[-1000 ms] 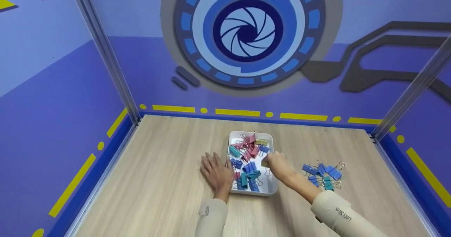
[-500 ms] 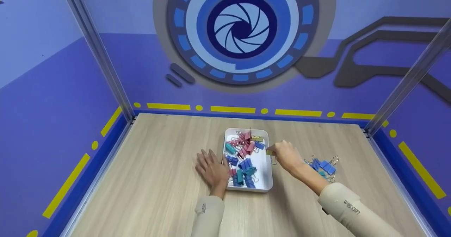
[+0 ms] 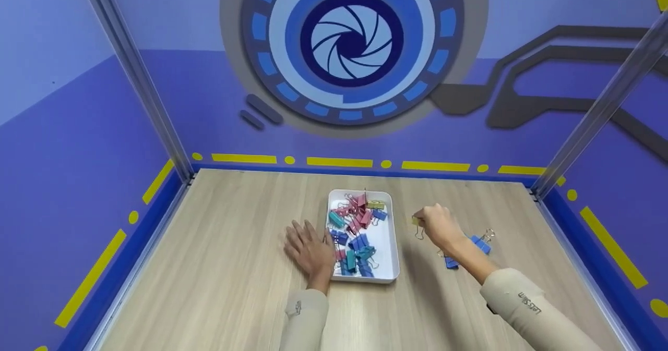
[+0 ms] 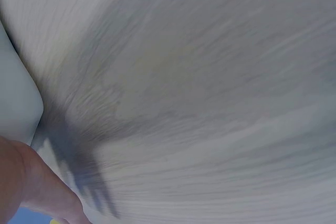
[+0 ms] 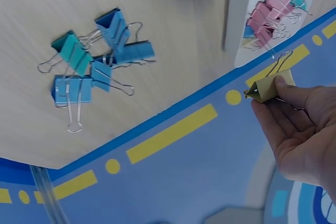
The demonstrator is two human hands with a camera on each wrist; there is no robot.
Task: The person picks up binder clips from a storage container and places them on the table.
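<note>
My right hand (image 3: 440, 227) pinches a yellow binder clip (image 5: 271, 85) between thumb and fingers, above the table just right of the white tray (image 3: 395, 257). The clip's wire handles stick out from the grip. My left hand (image 3: 311, 252) lies with straight, spread fingers against the tray's left side. In the tray are pink binder clips (image 3: 359, 219), blue ones (image 3: 359, 242), teal ones (image 3: 350, 261) and another yellow binder clip (image 3: 375, 204). In the left wrist view only part of the left hand (image 4: 39, 184) and the tray's outer wall (image 4: 18, 95) show.
Right of the tray, a loose pile of blue binder clips (image 5: 73, 88) and a teal binder clip (image 5: 72, 51) lies on the wooden table (image 3: 240, 226). The right arm partly covers this pile in the head view. Blue walls (image 3: 209, 106) with metal corner posts enclose the table.
My right hand has lifted the yellow binder clip out of the tray and carried it right, past the tray's edge, toward the loose pile. The left hand stays at the tray's left side.
</note>
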